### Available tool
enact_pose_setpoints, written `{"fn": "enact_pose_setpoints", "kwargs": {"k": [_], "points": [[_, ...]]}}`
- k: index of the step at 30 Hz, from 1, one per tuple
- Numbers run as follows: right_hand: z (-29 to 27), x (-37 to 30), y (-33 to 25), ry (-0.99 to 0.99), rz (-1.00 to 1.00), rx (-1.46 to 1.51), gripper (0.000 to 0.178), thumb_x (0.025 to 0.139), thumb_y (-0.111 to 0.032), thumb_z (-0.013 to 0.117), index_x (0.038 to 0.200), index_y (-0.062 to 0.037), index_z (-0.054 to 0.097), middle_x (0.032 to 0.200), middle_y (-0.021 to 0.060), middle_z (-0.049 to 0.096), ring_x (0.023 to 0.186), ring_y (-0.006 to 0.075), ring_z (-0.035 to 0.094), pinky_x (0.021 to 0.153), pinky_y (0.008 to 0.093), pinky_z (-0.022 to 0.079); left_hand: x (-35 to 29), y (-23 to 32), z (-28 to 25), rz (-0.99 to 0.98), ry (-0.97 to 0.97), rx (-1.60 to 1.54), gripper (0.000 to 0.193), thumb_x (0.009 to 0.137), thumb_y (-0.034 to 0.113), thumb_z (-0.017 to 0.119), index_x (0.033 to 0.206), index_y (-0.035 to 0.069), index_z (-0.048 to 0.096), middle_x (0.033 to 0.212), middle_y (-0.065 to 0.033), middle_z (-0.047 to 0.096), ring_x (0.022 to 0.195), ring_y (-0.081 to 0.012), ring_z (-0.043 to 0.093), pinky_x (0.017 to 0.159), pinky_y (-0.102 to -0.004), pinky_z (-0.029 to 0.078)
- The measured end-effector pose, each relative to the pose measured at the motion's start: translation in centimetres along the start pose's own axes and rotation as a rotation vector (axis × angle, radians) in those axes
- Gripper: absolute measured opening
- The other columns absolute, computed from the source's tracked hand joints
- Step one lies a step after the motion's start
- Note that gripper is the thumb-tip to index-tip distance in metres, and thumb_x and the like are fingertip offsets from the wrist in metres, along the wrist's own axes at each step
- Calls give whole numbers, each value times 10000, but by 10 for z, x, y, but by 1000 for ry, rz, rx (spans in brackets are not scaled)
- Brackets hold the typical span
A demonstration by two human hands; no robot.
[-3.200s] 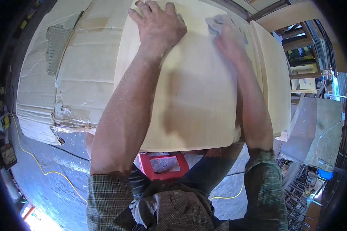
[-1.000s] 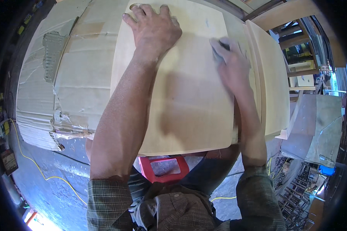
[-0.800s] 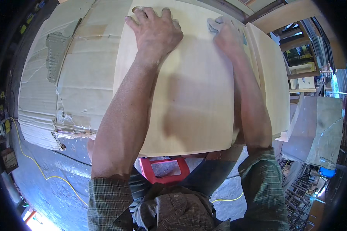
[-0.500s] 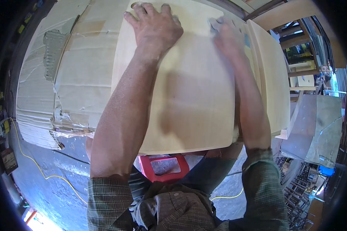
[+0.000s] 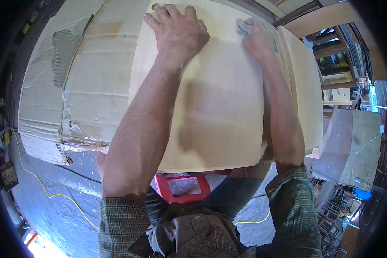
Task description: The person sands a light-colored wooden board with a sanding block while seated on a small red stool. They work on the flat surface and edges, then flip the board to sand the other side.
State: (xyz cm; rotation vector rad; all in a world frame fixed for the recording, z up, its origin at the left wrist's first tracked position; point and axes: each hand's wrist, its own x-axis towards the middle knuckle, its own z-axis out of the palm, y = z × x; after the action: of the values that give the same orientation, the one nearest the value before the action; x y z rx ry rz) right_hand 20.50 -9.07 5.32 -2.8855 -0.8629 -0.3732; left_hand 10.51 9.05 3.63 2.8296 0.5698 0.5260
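Observation:
A pale, smooth wooden panel (image 5: 219, 116) with rounded corners lies flat in front of me. My left hand (image 5: 178, 36) rests on its far left part, fingers spread, beside a hole near the far edge. At the panel's far right, my right hand (image 5: 260, 45) is closed on a grey piece of sandpaper (image 5: 241, 26), pressed to the surface; motion blurs this hand and partly hides the sandpaper. Another pale wooden panel (image 5: 303, 94) lies just right of the first one.
Worn cardboard (image 5: 99, 73) covers the work surface on the left. Below the near edge is a red plastic stool (image 5: 182, 187) between my legs. A yellow cable (image 5: 49, 195) runs over the grey floor. Wooden frames (image 5: 331, 51) and metal parts stand at the right.
My right hand has shifted slightly with the sandpaper at the panel's far right. My left hand keeps its hold on the panel; the whole view has shifted a little.

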Motion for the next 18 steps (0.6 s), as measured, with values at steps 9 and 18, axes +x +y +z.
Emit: {"fn": "enact_pose_setpoints", "kwargs": {"k": [9, 18], "points": [[-8, -2, -13, -37, 31, -97, 389, 714, -34, 575, 1096, -69, 640, 1136, 159, 581, 1088, 368, 542, 913, 461, 435, -2, 6, 3, 2, 64, -25, 430, 907, 335, 430, 1262, 110, 520, 1304, -292, 434, 1328, -432, 287, 1074, -626, 159], [-6, -55, 24, 120, -169, -118, 425, 715, -52, 628, 1133, -120, 658, 1141, 134, 580, 1047, 342, 576, 884, 465, 456, -3, 4, 7, -16, 134, -29, 427, 898, 316, 449, 1236, 69, 528, 1307, -307, 429, 1322, -447, 288, 1082, -622, 162]]}}
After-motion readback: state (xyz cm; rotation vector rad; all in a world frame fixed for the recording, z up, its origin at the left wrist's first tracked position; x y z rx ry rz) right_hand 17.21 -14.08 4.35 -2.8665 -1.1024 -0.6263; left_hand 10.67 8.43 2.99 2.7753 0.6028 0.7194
